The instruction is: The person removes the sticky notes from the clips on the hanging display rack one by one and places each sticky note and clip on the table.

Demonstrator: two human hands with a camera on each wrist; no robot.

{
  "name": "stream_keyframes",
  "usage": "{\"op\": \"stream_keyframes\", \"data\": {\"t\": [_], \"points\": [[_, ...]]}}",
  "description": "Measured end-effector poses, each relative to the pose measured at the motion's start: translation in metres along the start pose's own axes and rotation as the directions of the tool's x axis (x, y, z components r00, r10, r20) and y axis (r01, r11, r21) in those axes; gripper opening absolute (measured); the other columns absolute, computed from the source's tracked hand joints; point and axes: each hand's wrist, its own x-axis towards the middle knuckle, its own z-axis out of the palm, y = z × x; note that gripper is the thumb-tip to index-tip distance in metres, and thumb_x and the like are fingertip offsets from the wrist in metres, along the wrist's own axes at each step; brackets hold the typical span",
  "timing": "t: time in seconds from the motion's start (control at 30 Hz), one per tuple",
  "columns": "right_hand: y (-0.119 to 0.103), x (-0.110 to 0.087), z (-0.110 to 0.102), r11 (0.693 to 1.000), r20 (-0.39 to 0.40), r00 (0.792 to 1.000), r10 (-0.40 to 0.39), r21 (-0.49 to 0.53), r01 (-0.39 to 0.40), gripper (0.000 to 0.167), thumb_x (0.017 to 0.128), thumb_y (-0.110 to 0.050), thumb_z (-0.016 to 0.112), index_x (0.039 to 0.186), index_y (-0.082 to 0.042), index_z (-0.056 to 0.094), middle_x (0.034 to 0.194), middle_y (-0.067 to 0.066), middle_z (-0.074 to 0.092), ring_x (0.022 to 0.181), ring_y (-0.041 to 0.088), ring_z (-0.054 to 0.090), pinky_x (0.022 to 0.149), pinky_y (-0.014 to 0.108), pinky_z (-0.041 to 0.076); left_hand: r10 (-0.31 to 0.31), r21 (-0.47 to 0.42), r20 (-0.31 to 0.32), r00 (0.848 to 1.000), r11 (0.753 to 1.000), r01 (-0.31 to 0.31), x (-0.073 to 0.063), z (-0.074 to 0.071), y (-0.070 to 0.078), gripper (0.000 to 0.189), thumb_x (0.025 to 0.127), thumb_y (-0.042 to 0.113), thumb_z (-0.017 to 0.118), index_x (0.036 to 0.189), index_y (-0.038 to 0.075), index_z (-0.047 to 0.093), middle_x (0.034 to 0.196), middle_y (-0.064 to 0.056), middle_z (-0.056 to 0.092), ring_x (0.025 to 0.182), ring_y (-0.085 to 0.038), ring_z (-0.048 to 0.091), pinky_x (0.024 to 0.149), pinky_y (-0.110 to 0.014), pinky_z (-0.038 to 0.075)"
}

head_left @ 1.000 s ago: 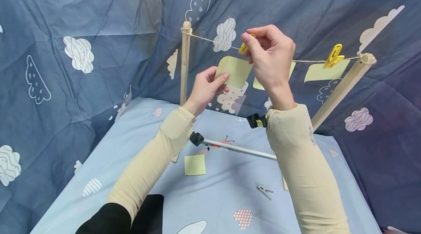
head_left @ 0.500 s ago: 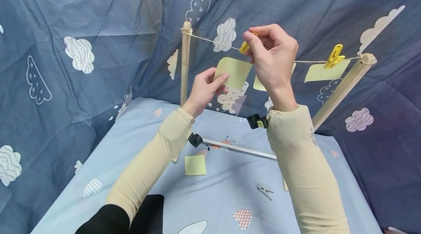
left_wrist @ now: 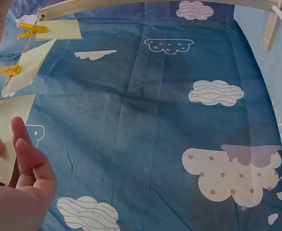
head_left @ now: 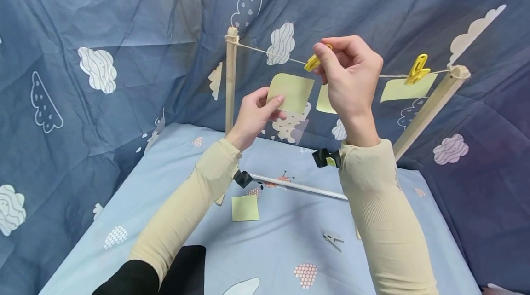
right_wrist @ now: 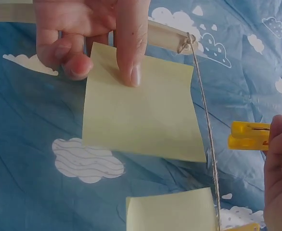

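Note:
My left hand point(head_left: 254, 115) pinches a pale yellow sticky note point(head_left: 291, 92) between thumb and fingers, just below a thin string point(head_left: 269, 52). In the right wrist view the note's edge point(right_wrist: 196, 115) lies right along the string. My right hand point(head_left: 354, 78) pinches a yellow plastic clip point(head_left: 312, 62) by its handle end; the right wrist view shows the clip point(right_wrist: 249, 135) apart from the string, its nose toward it. Farther right, a second note point(head_left: 325, 101) hangs partly hidden behind my right hand. Beyond it, another yellow clip point(head_left: 418, 70) fastens a third note point(head_left: 407, 89) to the string.
Wooden posts, one at the left point(head_left: 230, 83) and one at the right point(head_left: 430, 108), hold the string. A white rod point(head_left: 300, 187) runs low between them. On the light blue cloth lie a square sticky note point(head_left: 245, 208) and a grey clip point(head_left: 332, 241).
My right hand has drawn slightly right with the yellow clip. The left hand and its sticky note have shifted only a little to the left.

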Motion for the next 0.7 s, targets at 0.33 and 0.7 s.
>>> {"op": "stream_keyframes", "data": {"t": [0.33, 0.7], "points": [[0.005, -0.008, -0.012, 1.0, 0.015, 1.0, -0.018, 0.004, 0.018, 0.015, 0.084, -0.008, 0.074, 0.093, 0.003, 0.071, 0.067, -0.006, 0.066, 0.049, 0.017, 0.054, 0.046, 0.021, 0.041, -0.008, 0.011, 0.007, 1.0, 1.0, 0.008, -0.006, -0.005, -0.003, 0.017, 0.096, 0.014, 0.059, 0.107, 0.001, 0.061, 0.081, -0.011, 0.063, 0.065, -0.012, 0.065, 0.065, -0.025, 0.048], [0.004, -0.02, -0.02, 0.998, -0.009, 0.999, 0.04, 0.058, -0.039, 0.014, 0.084, -0.003, 0.073, 0.094, 0.005, 0.07, 0.072, -0.003, 0.069, 0.051, 0.014, 0.056, 0.048, 0.02, 0.043, -0.045, 0.03, -0.001, 0.999, 0.999, 0.045, -0.014, -0.01, -0.005, 0.022, 0.096, 0.015, 0.059, 0.113, 0.001, 0.06, 0.083, -0.006, 0.064, 0.068, -0.019, 0.063, 0.064, -0.024, 0.046]]}}
